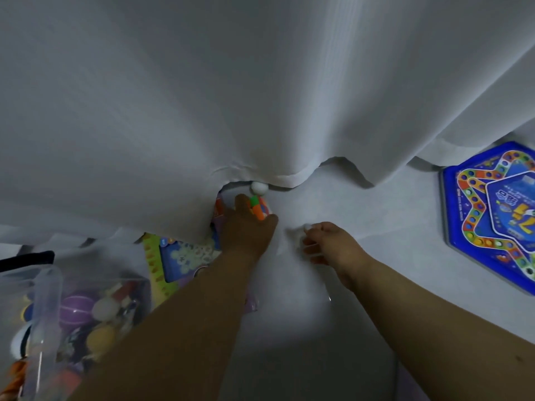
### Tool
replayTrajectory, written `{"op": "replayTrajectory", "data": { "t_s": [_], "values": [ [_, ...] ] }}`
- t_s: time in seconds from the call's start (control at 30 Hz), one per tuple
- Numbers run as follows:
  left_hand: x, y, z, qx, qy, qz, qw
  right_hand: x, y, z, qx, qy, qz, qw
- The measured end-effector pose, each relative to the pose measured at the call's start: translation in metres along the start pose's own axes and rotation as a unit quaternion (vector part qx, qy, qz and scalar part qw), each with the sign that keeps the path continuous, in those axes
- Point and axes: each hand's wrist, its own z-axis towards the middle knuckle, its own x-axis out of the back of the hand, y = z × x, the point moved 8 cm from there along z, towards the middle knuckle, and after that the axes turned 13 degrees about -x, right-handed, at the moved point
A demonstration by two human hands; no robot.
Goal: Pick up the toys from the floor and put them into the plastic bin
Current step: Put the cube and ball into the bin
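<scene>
The white curtain hung over most of the view, its hem lying on the pale floor. Just under that hem, at the middle, sat a small white ball. Directly below the ball the left hand reached in beneath the curtain, its fingers curled around a cluster of orange, green and red toy pieces; how many pieces it held could not be told. Close to the right of the left hand, the right hand hovered low over the floor with its fingers bent inward, the fingertips pinching a small whitish object too blurred to identify.

Well below the curtain's left hem stood the clear plastic bin, holding a purple ball, a yellow ball and other toys. Between the bin and the left forearm lay a flat colourful puzzle board, partly under the curtain. Far to the right of the curtain's hem lay a blue hexagonal game board flat on the floor.
</scene>
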Motion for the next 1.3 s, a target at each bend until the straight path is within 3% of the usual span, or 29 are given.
{"op": "replayTrajectory", "data": {
  "t_s": [0.1, 0.13, 0.3, 0.4, 0.43, 0.5, 0.57, 0.83, 0.97, 1.03, 1.07, 1.17, 1.23, 1.3],
  "values": [
    [-0.013, 0.008, -0.020, 0.025, 0.010, -0.234, 0.972, 0.004, -0.003, -0.001, -0.028, -0.026, 0.064, 0.997],
    [-0.018, 0.012, -0.025, 0.017, -0.006, -0.263, 0.965, 0.002, -0.002, -0.002, -0.039, -0.047, 0.083, 0.995],
    [-0.029, 0.042, -0.043, -0.095, -0.121, -0.280, 0.948, -0.004, -0.002, -0.007, -0.033, -0.072, 0.084, 0.993],
    [-0.032, 0.045, -0.043, -0.110, -0.176, -0.313, 0.927, 0.004, 0.004, -0.007, -0.042, -0.066, 0.132, 0.988],
    [-0.028, 0.042, -0.038, -0.108, -0.162, -0.295, 0.935, 0.006, 0.007, -0.007, -0.048, -0.066, 0.164, 0.983],
    [-0.015, 0.027, -0.017, -0.107, -0.097, -0.164, 0.976, 0.012, 0.010, -0.006, -0.054, -0.060, 0.215, 0.973],
    [-0.006, 0.016, 0.006, -0.111, -0.064, -0.050, 0.990, 0.016, 0.011, -0.004, -0.057, -0.057, 0.236, 0.968],
    [-0.033, 0.013, 0.063, -0.108, -0.137, 0.044, 0.984, 0.018, 0.013, -0.001, -0.066, -0.074, 0.248, 0.964],
    [-0.040, 0.009, 0.052, -0.123, -0.130, 0.068, 0.981, 0.019, 0.014, -0.001, -0.078, -0.055, 0.226, 0.969],
    [-0.039, 0.009, 0.041, -0.107, -0.113, -0.024, 0.988, 0.026, 0.013, 0.001, -0.063, -0.014, 0.166, 0.984],
    [-0.038, 0.010, 0.034, -0.069, -0.109, -0.123, 0.984, 0.028, 0.010, 0.003, -0.040, 0.005, 0.105, 0.994],
    [-0.042, 0.027, 0.010, 0.034, -0.151, -0.382, 0.911, 0.025, -0.003, 0.002, 0.052, 0.040, -0.077, 0.995],
    [-0.046, 0.045, -0.007, 0.023, -0.217, -0.426, 0.878, 0.014, -0.009, -0.003, 0.110, 0.033, -0.162, 0.980],
    [-0.045, 0.055, -0.021, 0.015, -0.247, -0.432, 0.867, 0.004, -0.014, -0.008, 0.153, 0.031, -0.208, 0.966]
  ]
}}
